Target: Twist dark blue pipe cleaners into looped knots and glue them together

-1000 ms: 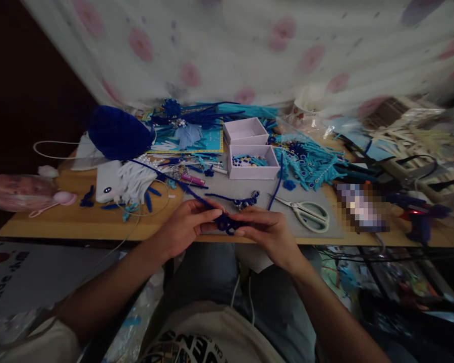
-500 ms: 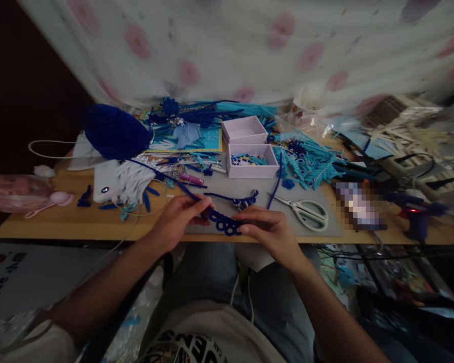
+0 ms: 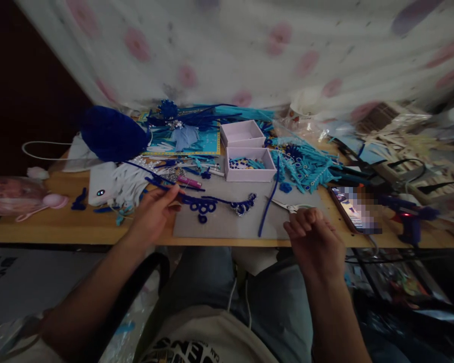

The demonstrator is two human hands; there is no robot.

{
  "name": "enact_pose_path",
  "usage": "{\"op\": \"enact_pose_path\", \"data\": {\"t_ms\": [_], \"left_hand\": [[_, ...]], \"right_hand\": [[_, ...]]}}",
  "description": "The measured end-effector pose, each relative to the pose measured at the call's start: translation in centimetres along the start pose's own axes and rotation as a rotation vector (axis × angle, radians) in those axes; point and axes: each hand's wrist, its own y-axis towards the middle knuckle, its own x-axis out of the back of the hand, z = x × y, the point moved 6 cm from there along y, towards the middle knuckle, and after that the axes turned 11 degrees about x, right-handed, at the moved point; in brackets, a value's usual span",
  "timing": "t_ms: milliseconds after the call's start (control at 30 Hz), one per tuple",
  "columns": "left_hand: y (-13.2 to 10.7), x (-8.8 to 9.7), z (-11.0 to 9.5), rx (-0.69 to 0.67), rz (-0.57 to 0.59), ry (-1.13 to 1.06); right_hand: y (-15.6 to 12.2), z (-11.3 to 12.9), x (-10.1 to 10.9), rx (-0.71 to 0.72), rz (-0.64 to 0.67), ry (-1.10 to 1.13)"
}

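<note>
My left hand (image 3: 155, 210) pinches the end of a dark blue pipe cleaner strip (image 3: 201, 205) bent into several small loops, held just above the grey mat. My right hand (image 3: 318, 239) is curled over the handles of the pale-handled scissors (image 3: 287, 205), hiding most of them; the blades lie on the mat, pointing left. Between the hands sits a second dark blue looped piece (image 3: 242, 205) trimmed with silvery beads. A straight dark blue pipe cleaner (image 3: 268, 204) lies to the right of it.
Behind the mat (image 3: 223, 227) stand two small white boxes (image 3: 248, 174), the nearer holding beads. Turquoise pipe cleaner pieces (image 3: 310, 169) are heaped right of them. A phone (image 3: 350, 209) and a glue gun (image 3: 408, 214) with a red light lie at right. White pieces (image 3: 130, 184) are piled at left.
My right hand has let go of the looped strip and moved right onto the scissors. My left hand has shifted left with the strip, whose loops now hang in view.
</note>
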Motion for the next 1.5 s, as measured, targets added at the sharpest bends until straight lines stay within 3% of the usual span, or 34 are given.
{"op": "enact_pose_path", "data": {"t_ms": [133, 300, 567, 667, 767, 867, 1000, 1267, 1500], "left_hand": [[0.2, 0.9, -0.4, -0.045, -0.029, -0.057], [-0.1, 0.2, -0.1, -0.044, -0.001, -0.099], [0.2, 0.2, 0.0, -0.056, 0.027, -0.175], [0.3, 0.2, 0.4, -0.050, 0.036, -0.160], [0.3, 0.1, 0.8, -0.046, 0.033, -0.158], [0.2, 0.0, 1.2, -0.045, 0.026, -0.150], [0.3, -0.4, 1.8, -0.028, 0.034, -0.129], [0.4, -0.9, 2.5, -0.017, 0.012, -0.121], [0.3, -1.0, 2.8, -0.022, 0.013, -0.112]], "right_hand": [[-0.5, -0.5, 0.5, -0.044, -0.071, 0.053], [-1.6, -1.4, 0.2, 0.026, -0.137, -0.163], [-2.4, -1.1, -0.7, 0.090, -0.046, -0.341], [-2.5, -1.5, -1.5, 0.055, -0.010, -0.263], [-2.5, -1.8, -1.9, 0.052, -0.058, -0.131], [-2.5, -2.4, -1.8, 0.031, -0.090, -0.157], [-2.7, -3.6, -1.5, -0.051, -0.088, -0.192], [-2.9, -4.3, -3.3, -0.223, -0.082, 0.089], [-3.1, -3.9, -4.0, -0.157, -0.089, 0.077]]}}
